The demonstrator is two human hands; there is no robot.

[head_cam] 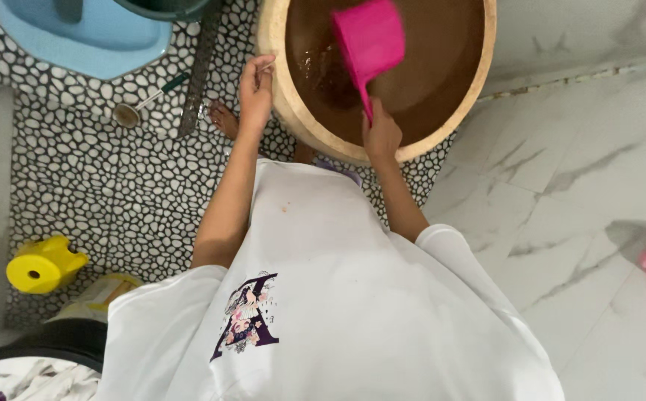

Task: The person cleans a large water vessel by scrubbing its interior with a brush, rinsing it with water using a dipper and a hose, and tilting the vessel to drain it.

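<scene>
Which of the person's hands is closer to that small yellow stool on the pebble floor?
Left. The left hand rests on the basin rim, nearer the yellow stool; the right hand grips the pink scoop, farther away.

Pink scoop blurred — basin top cropped

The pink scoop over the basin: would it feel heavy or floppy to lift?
The pink scoop looks like thin moulded plastic, so probably light and stiff. The right hand lifts it by the handle alone. The basin looks wet, so it may be slippery.

Pink dipper (tilted) over basin.
</scene>
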